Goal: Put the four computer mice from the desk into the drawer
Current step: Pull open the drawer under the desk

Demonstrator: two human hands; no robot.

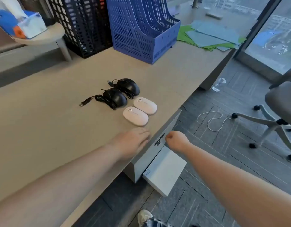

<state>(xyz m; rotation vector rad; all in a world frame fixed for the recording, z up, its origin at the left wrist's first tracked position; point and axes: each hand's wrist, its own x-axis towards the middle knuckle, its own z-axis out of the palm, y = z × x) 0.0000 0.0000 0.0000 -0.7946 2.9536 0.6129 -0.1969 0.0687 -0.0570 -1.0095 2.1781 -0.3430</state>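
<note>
Two black wired mice (115,97) (129,86) lie on the grey desk (43,128) with their cables coiled beside them. In front of them sit two white wireless mice (135,115) (145,105), close to the desk's right edge. My left hand (133,141) rests flat on the desk just before the nearer white mouse, fingers spread, holding nothing. My right hand (176,140) is curled at the handle of the drawer front (151,154) under the desk edge. The drawer appears closed; whether the fingers grip the handle is hidden.
A blue file rack (141,30) and a black one (82,25) stand at the back of the desk, with green and blue folders (210,36) to the right. A white box (166,169) hangs below the drawer. An office chair (281,108) and a white cable (210,118) are on the floor.
</note>
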